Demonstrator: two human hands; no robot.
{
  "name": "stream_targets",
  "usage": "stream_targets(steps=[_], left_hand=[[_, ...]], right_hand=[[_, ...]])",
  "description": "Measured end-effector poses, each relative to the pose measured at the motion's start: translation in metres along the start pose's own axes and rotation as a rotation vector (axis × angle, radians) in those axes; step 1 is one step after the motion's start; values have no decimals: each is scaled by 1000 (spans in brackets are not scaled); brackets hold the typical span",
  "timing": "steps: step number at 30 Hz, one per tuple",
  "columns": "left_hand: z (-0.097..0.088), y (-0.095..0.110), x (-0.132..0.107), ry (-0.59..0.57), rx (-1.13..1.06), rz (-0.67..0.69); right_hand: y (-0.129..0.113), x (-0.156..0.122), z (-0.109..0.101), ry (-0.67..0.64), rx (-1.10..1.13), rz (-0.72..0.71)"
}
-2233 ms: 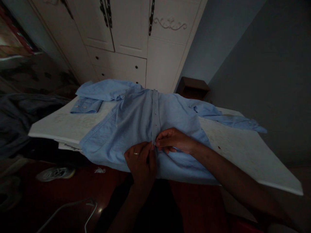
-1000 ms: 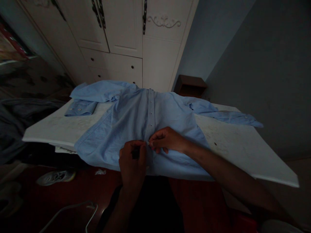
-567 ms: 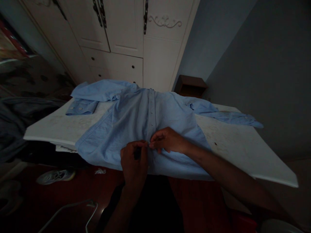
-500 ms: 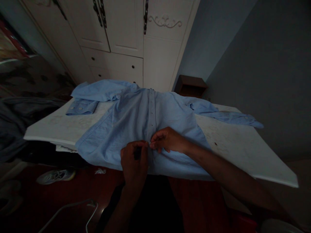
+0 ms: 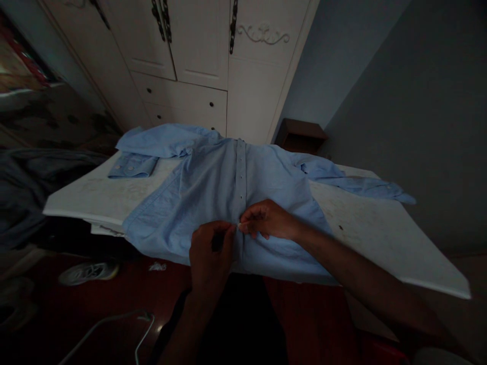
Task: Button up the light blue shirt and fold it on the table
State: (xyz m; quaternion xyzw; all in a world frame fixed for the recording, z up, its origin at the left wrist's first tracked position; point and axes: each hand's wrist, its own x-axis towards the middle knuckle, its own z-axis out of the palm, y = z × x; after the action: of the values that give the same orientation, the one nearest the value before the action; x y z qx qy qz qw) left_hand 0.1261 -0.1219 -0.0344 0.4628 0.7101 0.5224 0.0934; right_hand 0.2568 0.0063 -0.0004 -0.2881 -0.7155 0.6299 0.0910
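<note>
A light blue long-sleeved shirt lies spread on a white table, its button placket running down the middle towards me. At the lower part of that placket, my left hand pinches the cloth between thumb and forefinger. My right hand is closed just to the right, its fingertips meeting the left ones around a small pale button. Fingers partly hide the button and its hole. The left sleeve is folded with its cuff on the table; the other sleeve stretches out to the right.
A white wardrobe with drawers stands behind the table. Beside it is a small brown shelf. Dark clothing lies at left. On the red floor are a shoe and a white cable.
The view has shifted slightly. Both hands stay at the same spot on the placket, and the small pale button shows more clearly between the fingertips.
</note>
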Motion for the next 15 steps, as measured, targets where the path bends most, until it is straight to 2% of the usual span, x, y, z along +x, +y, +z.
stream_targets(steps=[5,7,10,15], left_hand=[[-5,-2,1,-15,82,108],[-4,-1,1,-24,132,176],[-3,0,1,-61,196,237],[-7,-1,-1,-119,308,264]], right_hand=[[0,-4,2,148,-322,-225],[1,-5,1,166,-446,-297],[6,-3,-2,175,-515,-315],[9,0,-1,222,-510,-306]])
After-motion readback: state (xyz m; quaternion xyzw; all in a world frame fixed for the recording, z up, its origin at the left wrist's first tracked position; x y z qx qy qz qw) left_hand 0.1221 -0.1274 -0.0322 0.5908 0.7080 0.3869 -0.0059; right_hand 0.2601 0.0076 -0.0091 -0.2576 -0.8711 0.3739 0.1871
